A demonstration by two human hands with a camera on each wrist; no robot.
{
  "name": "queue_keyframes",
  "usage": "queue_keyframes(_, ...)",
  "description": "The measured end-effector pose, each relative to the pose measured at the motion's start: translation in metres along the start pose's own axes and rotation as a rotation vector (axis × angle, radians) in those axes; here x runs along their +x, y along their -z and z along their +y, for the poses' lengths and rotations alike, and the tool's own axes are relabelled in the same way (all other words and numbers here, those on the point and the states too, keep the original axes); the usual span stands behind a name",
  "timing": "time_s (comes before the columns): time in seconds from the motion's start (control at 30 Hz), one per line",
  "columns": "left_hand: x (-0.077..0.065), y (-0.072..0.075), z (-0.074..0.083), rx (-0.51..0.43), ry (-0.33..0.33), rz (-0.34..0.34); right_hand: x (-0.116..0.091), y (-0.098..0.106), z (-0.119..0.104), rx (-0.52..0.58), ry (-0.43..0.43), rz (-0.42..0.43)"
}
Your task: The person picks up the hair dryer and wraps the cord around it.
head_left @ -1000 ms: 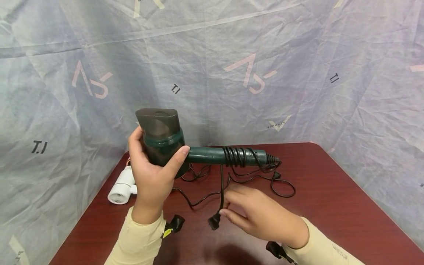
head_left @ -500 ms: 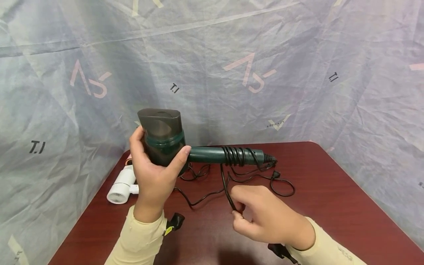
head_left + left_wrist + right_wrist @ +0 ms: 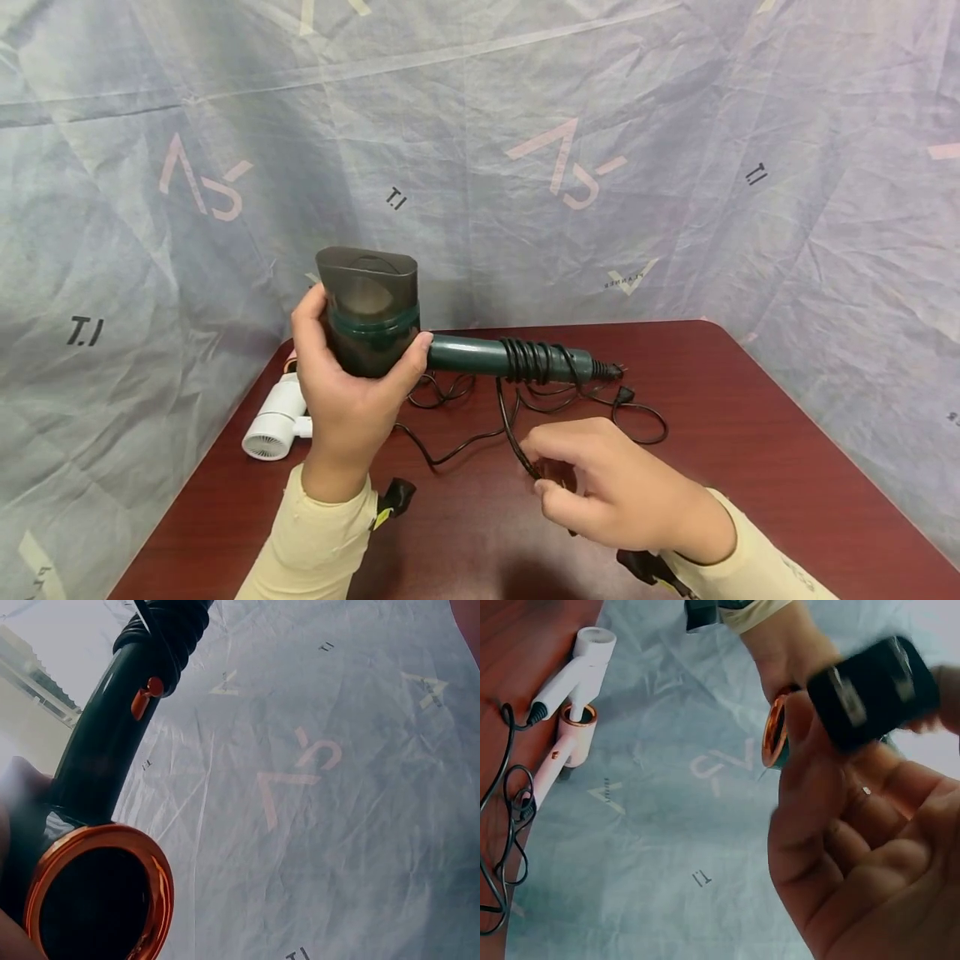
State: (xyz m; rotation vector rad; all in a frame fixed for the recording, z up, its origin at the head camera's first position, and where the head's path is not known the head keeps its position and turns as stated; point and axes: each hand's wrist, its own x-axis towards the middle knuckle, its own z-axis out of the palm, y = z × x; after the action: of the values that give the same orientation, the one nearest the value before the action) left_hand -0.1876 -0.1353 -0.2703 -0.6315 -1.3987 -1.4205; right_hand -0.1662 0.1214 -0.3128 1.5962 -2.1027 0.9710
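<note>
Red table (image 3: 750, 467) below, I see left hand (image 3: 348, 400) curled round green dryer (image 3: 467, 352), right hand (image 3: 611, 479) pinching its cord (image 3: 508, 429). Hard tugs might loosen its coils (image 3: 528, 360).

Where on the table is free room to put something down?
The table looks bare from the looped cord to the right edge, with a smaller patch between the sleeves. Crowded: left, the white hair dryer; middle, cords below the green hair dryer.
</note>
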Motion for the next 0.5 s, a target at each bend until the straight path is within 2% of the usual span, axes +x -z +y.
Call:
queue_keyframes(0.2,0.001,0.001,0.000,0.133,-0.044,0.012,-0.003,0.001,-0.004,-0.125,-0.069,0.080)
queue_keyframes(0.37,-0.001,0.003,-0.005,0.240,-0.077,-0.045,-0.005,0.003,-0.005,-0.217,-0.161,0.112)
queue_keyframes(0.5,-0.002,0.005,-0.019,0.315,-0.140,-0.084,-0.005,0.008,-0.004,-0.271,-0.189,0.139)
